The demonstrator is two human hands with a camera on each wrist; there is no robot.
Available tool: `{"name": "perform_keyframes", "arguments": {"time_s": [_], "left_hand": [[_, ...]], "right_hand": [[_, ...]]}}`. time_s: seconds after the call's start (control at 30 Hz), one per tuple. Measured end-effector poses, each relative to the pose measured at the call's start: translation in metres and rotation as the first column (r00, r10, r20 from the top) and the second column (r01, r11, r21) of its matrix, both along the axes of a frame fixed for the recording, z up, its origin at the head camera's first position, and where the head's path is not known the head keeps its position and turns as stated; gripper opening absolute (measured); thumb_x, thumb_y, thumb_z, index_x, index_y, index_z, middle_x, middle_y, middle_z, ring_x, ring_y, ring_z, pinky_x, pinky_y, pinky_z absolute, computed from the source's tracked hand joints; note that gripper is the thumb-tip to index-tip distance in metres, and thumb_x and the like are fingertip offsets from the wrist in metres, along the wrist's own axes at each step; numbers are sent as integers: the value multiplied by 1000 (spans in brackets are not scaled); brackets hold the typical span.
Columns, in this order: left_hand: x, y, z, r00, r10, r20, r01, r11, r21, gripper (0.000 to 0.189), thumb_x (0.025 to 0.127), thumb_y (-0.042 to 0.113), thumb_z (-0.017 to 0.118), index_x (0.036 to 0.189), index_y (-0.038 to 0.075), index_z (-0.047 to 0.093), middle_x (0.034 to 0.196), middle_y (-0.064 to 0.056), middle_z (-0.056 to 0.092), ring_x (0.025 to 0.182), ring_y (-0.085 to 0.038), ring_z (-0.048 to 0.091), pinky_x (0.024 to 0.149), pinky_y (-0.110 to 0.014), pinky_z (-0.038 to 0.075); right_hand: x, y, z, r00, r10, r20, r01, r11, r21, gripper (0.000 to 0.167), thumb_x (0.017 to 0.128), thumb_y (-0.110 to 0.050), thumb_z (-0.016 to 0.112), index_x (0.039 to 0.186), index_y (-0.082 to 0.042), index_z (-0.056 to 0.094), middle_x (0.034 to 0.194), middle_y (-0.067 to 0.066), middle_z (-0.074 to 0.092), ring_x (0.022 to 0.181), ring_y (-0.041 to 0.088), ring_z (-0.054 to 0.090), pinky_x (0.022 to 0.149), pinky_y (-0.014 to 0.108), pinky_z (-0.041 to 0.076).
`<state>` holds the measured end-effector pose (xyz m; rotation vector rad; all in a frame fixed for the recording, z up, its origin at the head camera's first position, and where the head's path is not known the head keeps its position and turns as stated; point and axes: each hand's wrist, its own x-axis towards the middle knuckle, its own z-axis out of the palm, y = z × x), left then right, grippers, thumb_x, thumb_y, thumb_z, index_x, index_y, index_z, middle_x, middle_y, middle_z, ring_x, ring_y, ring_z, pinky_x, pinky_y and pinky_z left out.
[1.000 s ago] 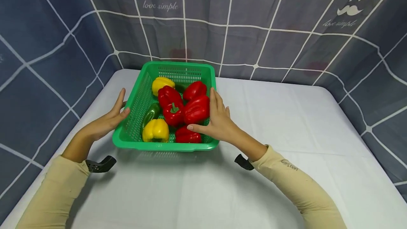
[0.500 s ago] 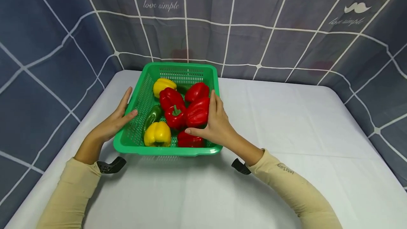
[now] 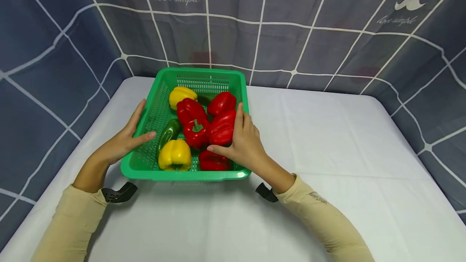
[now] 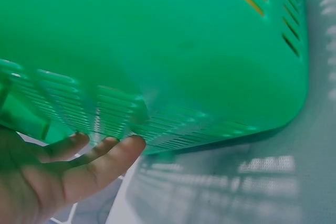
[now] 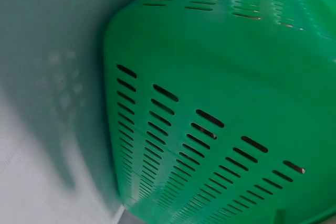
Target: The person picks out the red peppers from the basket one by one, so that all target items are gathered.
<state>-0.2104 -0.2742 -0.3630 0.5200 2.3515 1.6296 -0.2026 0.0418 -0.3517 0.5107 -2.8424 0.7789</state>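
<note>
A green plastic basket [image 3: 185,175] sits on the table, filled with bell peppers. My left hand [image 3: 118,142] holds its left side, the thumb over the rim and the fingers along the outer wall. Opposite, my right hand [image 3: 245,140] holds the right rim, its thumb reaching over the inside. Red bell peppers [image 3: 220,128] fill the middle and right. One yellow bell pepper [image 3: 174,155] lies at the front left, another yellow bell pepper [image 3: 182,95] at the back. A long green pepper [image 3: 168,133] lies near the left wall. Fingertips [image 4: 128,148] show against the basket's slotted side.
The white-covered table [image 3: 327,153] extends right of the basket and in front of it. Behind it hangs a grey curtain [image 3: 276,47] with white grid lines, which also closes off both sides. A black wrist mount [image 3: 120,193] sticks out under the left sleeve.
My left hand has shifted right and its thumb now reaches farther over the rim. The basket looks slightly larger, its front rim nearer to me. The head view has shifted a little.
</note>
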Motion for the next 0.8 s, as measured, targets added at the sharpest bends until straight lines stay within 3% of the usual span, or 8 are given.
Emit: {"name": "perform_keyframes", "arguments": {"time_s": [0.17,0.43,0.63,0.8], "left_hand": [[1,-1,2,1000,6,4,-6,1000,-6,89,91,11,52,141,40,-16,149,9,-26,136,-25,-24,99,-69,-10],[1,0,0,1000,11,6,-11,1000,3,91,90,9,53,141,41,-15,148,10,-26,135,-24,-25,98,-69,-11],[1,1,-1,1000,13,13,-13,1000,-3,92,89,10,54,141,41,-15,149,10,-25,136,-25,-25,98,-69,-11],[2,0,0,999,26,18,-26,1000,-1,93,88,10,55,141,42,-14,149,9,-25,136,-25,-24,99,-69,-9]], "right_hand": [[1,-1,2,1000,13,-26,-12,1000,14,118,69,-54,71,144,4,3,134,22,33,119,32,39,97,50,37],[2,2,2,1000,23,-2,-23,999,-26,113,70,-47,73,145,3,5,132,20,34,119,32,38,99,53,33],[-4,5,3,999,42,-5,-42,995,-94,112,67,-43,77,145,0,8,127,18,38,117,28,39,97,53,30],[-11,8,7,998,62,-8,-63,976,-208,106,65,-35,80,143,-4,15,126,15,41,117,27,40,98,53,30]]}}
